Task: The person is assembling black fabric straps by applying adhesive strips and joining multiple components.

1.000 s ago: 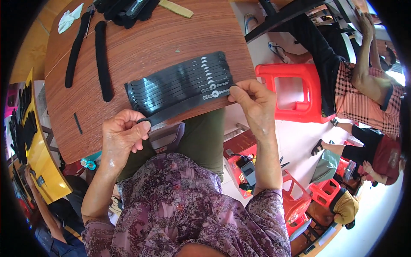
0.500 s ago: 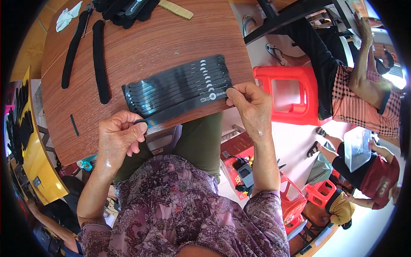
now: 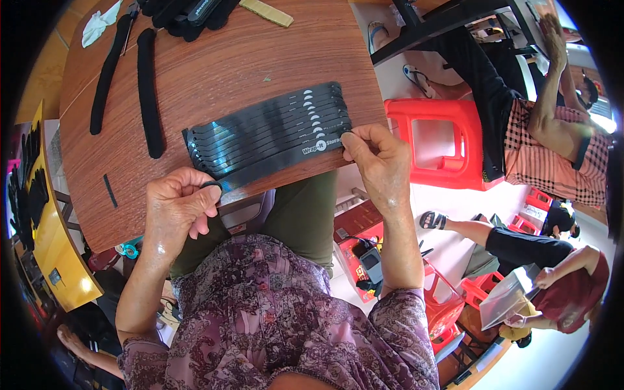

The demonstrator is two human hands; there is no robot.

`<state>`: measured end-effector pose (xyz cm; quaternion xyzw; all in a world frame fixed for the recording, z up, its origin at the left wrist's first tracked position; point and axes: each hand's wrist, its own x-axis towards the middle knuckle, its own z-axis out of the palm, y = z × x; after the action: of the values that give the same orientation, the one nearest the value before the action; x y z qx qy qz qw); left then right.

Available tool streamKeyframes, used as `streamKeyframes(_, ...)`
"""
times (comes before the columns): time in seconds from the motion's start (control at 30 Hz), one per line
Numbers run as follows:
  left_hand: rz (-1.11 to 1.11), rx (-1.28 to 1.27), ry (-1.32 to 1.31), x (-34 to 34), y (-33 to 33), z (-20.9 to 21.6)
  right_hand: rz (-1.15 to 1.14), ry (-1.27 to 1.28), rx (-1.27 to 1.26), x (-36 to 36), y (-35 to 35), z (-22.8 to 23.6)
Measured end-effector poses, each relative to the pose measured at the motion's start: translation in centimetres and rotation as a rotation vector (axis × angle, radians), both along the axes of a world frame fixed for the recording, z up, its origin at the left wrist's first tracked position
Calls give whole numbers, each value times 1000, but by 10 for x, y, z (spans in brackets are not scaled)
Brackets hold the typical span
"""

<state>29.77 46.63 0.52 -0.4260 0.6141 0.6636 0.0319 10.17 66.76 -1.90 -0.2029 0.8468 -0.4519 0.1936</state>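
A fanned row of shiny black printed strips (image 3: 260, 130) lies overlapping on the wooden table (image 3: 305, 52), near its front edge. My left hand (image 3: 177, 200) pinches the left end of the nearest black strip (image 3: 276, 168) between thumb and fingers. At its right end, my right hand (image 3: 380, 166) grips the same strip in a thumb-and-finger pinch. The strip stretches nearly straight between both hands, white print facing up. Left of the row lie two long black fabric straps (image 3: 150, 97). A short thin black piece (image 3: 110, 190) rests further left.
Along the table's far side are a black fabric bundle (image 3: 188, 16), a flat yellowish bar (image 3: 266, 12) and a crumpled white tissue (image 3: 101, 27). A red plastic stool (image 3: 435, 175) stands to the right. A person carrying a clear plastic box (image 3: 510, 296) is at the lower right.
My hands keep their pinch on the strip and have shifted very slightly left. The person with the clear box has moved with a step, and the box now sits lower and further left.
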Motion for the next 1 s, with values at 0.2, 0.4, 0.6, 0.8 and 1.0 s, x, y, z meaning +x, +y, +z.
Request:
streamKeyframes(0.2, 1, 19, 11, 1, -2, -2, -10, -24, -21, 1, 1, -1)
streamKeyframes(0.4, -2, 2, 18, 0, 1, -1, -3, -9, -15, 0, 2, -1)
streamKeyframes(0.6, -7, -7, 8, 1, 0, -2, -4, -6, 7, 1, 0, 4)
streamKeyframes(0.8, 4, 10, 4, 6, -2, -1, -16, -63, -41, 2, -3, 1)
streamKeyframes(1.0, -6, 116, 8, 2, -5, 1, -44, -151, -99, -3, 4, 2)
